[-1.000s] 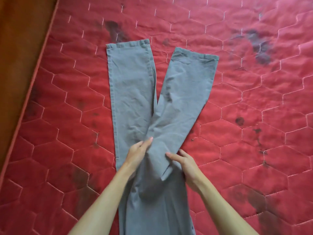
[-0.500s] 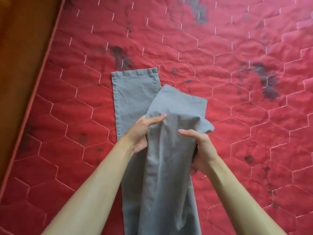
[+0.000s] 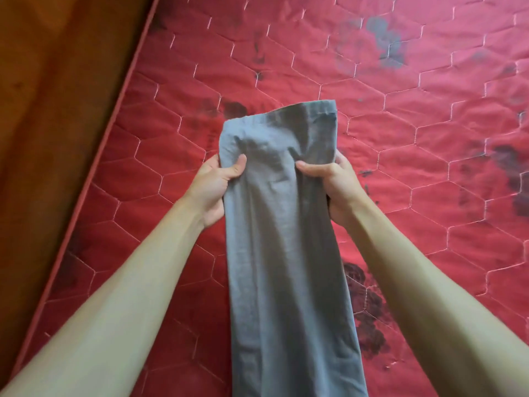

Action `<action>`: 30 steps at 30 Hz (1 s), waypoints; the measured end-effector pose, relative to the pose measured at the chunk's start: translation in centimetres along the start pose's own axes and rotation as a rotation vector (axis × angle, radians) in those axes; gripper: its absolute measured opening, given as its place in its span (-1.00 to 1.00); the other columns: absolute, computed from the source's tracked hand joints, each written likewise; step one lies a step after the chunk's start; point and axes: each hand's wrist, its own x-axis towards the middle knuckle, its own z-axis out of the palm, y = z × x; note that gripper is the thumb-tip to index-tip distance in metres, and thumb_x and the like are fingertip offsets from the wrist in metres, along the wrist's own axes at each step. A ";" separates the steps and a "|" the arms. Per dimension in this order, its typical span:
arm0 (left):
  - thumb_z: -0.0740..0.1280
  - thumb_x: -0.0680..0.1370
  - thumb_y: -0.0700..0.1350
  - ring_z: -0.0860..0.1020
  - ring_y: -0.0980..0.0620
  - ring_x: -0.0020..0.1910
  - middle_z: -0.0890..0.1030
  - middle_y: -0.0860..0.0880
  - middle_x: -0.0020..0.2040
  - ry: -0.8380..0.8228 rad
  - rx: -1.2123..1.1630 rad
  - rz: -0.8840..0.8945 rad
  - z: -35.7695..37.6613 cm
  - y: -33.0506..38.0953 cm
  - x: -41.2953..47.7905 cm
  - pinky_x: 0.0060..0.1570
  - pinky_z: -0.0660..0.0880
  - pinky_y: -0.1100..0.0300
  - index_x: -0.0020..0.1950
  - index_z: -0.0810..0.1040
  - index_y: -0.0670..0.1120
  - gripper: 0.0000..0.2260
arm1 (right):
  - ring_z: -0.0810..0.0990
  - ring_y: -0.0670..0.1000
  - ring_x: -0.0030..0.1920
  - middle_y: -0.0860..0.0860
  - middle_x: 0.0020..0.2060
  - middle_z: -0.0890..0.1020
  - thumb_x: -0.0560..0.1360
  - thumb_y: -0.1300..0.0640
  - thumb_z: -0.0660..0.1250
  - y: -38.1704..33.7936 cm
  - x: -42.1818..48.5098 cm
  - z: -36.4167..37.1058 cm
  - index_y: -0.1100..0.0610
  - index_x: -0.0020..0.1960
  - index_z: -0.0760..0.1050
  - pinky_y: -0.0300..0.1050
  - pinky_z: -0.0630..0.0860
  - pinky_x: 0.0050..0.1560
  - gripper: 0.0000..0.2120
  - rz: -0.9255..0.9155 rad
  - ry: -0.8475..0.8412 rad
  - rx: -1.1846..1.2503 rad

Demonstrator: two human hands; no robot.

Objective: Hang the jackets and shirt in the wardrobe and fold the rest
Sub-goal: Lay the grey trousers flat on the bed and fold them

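A pair of grey trousers (image 3: 283, 253) runs lengthwise down the middle of the view over a red quilted mattress (image 3: 400, 138), its two legs stacked one over the other. My left hand (image 3: 214, 184) grips the left edge of the stacked legs, thumb on top. On the opposite edge my right hand (image 3: 335, 184) grips the cloth, thumb across the front and fingers behind. The far hems stick up just past my hands. The trousers' near end runs out of the bottom of the view.
The mattress has white hexagon stitching and dark stains at the right and near the trousers. Its piped left edge (image 3: 94, 173) runs diagonally. Beyond it lies a brown wooden floor (image 3: 51, 110).
The spread right leg has been brought over onto the left leg. Both hands moved from the crotch up to the legs' edges and took hold, lifting the far end.
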 end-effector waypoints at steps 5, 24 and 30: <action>0.31 0.64 -0.18 0.62 0.15 -0.13 0.63 -0.01 0.07 0.200 0.309 0.035 -0.8 -3.0 3.9 -0.13 0.56 0.22 0.38 0.45 -0.10 -0.70 | 0.62 -0.10 -0.20 0.02 -0.06 0.66 0.51 0.20 0.43 4.4 4.8 -1.9 0.17 0.17 0.55 -0.22 0.57 -0.20 -0.76 -0.032 0.063 -0.433; 0.53 0.42 0.10 0.71 -0.10 -0.04 0.74 -0.07 -0.13 0.023 0.709 -0.191 -7.3 -19.6 -13.4 -0.01 0.64 -0.07 0.00 0.61 -0.12 -0.66 | 0.69 -0.09 0.06 -0.07 0.01 0.73 0.51 0.11 0.46 17.1 -19.3 -15.0 0.09 0.09 0.67 -0.16 0.59 0.10 -0.83 0.467 -0.326 -0.619; 0.52 0.19 0.41 0.71 0.06 -0.02 0.74 0.06 -0.06 -0.083 0.754 -0.320 -8.3 -25.2 -21.1 0.07 0.62 -0.10 0.03 0.68 -0.05 -0.36 | 0.70 -0.12 -0.05 -0.08 -0.09 0.74 0.42 0.11 0.53 20.8 -25.9 -17.8 0.05 -0.06 0.70 -0.26 0.56 0.01 -0.90 0.693 -0.440 -0.734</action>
